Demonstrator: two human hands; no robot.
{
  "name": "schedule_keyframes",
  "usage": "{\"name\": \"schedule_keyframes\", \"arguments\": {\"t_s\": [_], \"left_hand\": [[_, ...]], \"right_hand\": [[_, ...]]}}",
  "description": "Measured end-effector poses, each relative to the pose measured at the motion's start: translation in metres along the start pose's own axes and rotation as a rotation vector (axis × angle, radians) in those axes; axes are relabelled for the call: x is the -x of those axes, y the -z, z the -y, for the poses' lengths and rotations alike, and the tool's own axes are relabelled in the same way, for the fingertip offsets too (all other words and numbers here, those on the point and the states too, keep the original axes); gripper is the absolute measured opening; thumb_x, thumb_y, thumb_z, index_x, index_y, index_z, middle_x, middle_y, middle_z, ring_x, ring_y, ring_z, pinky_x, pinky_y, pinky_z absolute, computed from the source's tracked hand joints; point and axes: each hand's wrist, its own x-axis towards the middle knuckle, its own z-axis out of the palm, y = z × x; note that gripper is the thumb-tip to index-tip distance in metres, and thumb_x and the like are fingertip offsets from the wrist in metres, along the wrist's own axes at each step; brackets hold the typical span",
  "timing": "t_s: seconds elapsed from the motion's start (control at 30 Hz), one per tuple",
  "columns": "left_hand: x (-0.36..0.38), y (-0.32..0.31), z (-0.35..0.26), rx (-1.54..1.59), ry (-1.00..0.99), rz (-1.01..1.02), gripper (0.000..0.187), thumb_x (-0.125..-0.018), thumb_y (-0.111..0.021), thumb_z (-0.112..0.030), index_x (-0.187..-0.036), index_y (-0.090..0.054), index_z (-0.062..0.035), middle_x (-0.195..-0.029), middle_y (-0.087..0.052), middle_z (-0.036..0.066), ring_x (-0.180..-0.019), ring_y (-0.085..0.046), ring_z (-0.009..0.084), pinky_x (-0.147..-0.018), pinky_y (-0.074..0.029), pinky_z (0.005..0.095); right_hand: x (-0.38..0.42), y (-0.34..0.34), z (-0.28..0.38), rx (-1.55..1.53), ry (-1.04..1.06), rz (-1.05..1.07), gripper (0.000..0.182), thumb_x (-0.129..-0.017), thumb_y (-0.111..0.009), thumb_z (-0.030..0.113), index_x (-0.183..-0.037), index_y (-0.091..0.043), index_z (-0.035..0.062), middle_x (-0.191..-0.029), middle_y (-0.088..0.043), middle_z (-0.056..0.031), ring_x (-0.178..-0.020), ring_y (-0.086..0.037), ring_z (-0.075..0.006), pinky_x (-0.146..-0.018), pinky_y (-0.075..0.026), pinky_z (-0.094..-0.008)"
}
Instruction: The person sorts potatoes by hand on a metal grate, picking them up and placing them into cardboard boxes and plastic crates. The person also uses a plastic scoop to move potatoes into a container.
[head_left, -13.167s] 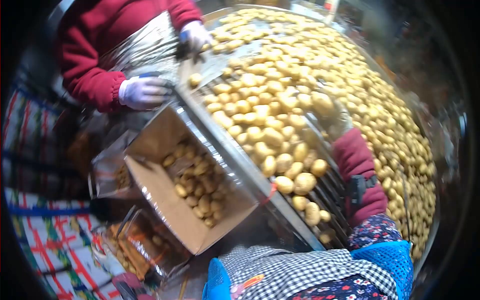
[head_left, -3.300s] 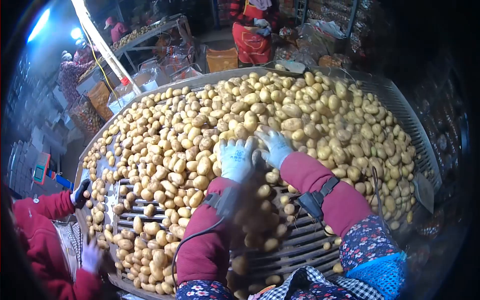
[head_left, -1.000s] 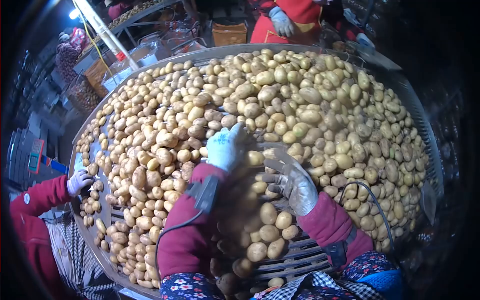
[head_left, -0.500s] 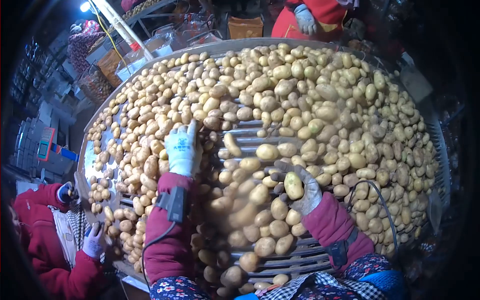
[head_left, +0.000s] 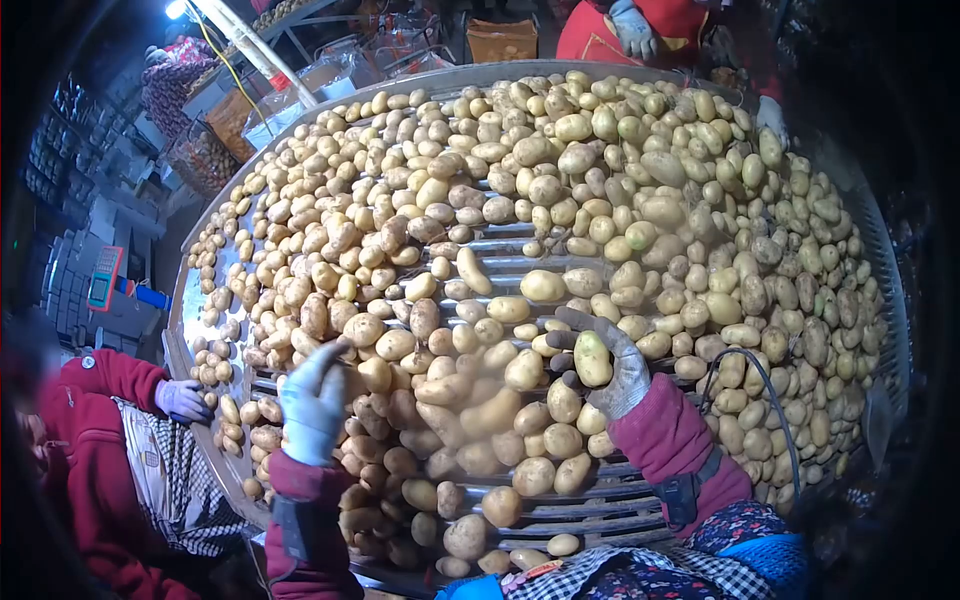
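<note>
Gloved in pale blue and white, my left hand (head_left: 313, 403) hovers over the potatoes at the left centre, its fingers bent toward the pile; whether anything is between them is hidden. My right hand (head_left: 612, 362), in a dirty grey-white glove with dark fingertips, holds a greenish oval potato (head_left: 593, 359) right of centre. Around both hands lie many potatoes (head_left: 543, 286) of various sizes on a slatted metal table (head_left: 590, 520). Bare slats show in the middle and near the front edge. A blurred patch on the lens covers some potatoes between my hands.
A co-worker in a maroon jacket (head_left: 95, 440) sits at the left, one gloved hand (head_left: 183, 400) on the table's edge. Another person in red (head_left: 590, 35) stands across the table. A black cable (head_left: 765, 385) loops over potatoes on the right. An orange crate (head_left: 502, 40) stands beyond the far edge.
My left hand has drawn back toward me and to the left. My right hand still holds the greenish potato. The left co-worker's hands have moved, and the view has shifted slightly.
</note>
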Motion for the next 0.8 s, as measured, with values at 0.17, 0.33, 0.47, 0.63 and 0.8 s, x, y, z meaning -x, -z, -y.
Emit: {"name": "schedule_keyframes", "arguments": {"t_s": [0.17, 0.33, 0.47, 0.63, 0.8], "left_hand": [[-0.044, 0.011, 0.016, -0.586, 0.05, 0.143, 0.044, -0.093, -0.065, -0.032, -0.134, -0.059, -0.0176, -0.105, -0.072, 0.013, -0.094, -0.069, 0.0316, -0.081, -0.054, 0.0424], [-0.085, -0.023, 0.009, -0.719, -0.046, 0.376, 0.06, -0.086, -0.073, -0.039, -0.139, -0.055, -0.0185, -0.117, -0.067, 0.018, -0.108, -0.066, 0.0342, -0.092, -0.052, 0.0447], [-0.071, -0.016, 0.017, -0.578, -0.061, 0.423, 0.056, -0.083, -0.074, -0.035, -0.133, -0.058, -0.0142, -0.119, -0.067, 0.018, -0.111, -0.064, 0.0349, -0.095, -0.051, 0.0439], [-0.02, -0.022, 0.02, -0.085, 0.087, 0.21, 0.055, -0.077, -0.077, -0.019, -0.128, -0.06, -0.004, -0.123, -0.065, 0.014, -0.113, -0.063, 0.025, -0.098, -0.051, 0.036], [0.077, 0.01, -0.024, 0.876, 0.287, -0.231, 0.056, -0.09, -0.065, -0.017, -0.141, -0.05, -0.0014, -0.129, -0.059, 0.013, -0.106, -0.06, 0.0199, -0.092, -0.053, 0.0332]], "right_hand": [[-0.004, 0.003, -0.005, 0.083, 0.013, -0.008, 0.043, -0.106, -0.036, 0.015, -0.145, -0.041, -0.0012, -0.141, -0.055, -0.0147, -0.125, -0.059, -0.0229, -0.095, -0.053, -0.0298], [-0.001, 0.0, -0.003, 0.0, 0.026, 0.039, 0.044, -0.105, -0.037, 0.018, -0.145, -0.041, -0.0005, -0.138, -0.057, -0.0133, -0.12, -0.061, -0.0207, -0.091, -0.054, -0.0287], [-0.004, -0.002, -0.006, 0.003, 0.054, 0.034, 0.045, -0.105, -0.038, 0.021, -0.145, -0.043, 0.0018, -0.135, -0.059, -0.0116, -0.111, -0.062, -0.0169, -0.088, -0.055, -0.0288], [-0.005, 0.004, -0.007, -0.127, -0.012, 0.048, 0.045, -0.105, -0.037, 0.023, -0.144, -0.045, 0.0015, -0.134, -0.059, -0.0133, -0.111, -0.062, -0.0192, -0.089, -0.054, -0.0301], [-0.003, 0.002, -0.005, -0.093, -0.04, -0.034, 0.045, -0.106, -0.037, 0.024, -0.144, -0.046, 0.002, -0.133, -0.059, -0.0139, -0.111, -0.063, -0.0204, -0.086, -0.056, -0.0311]]}}
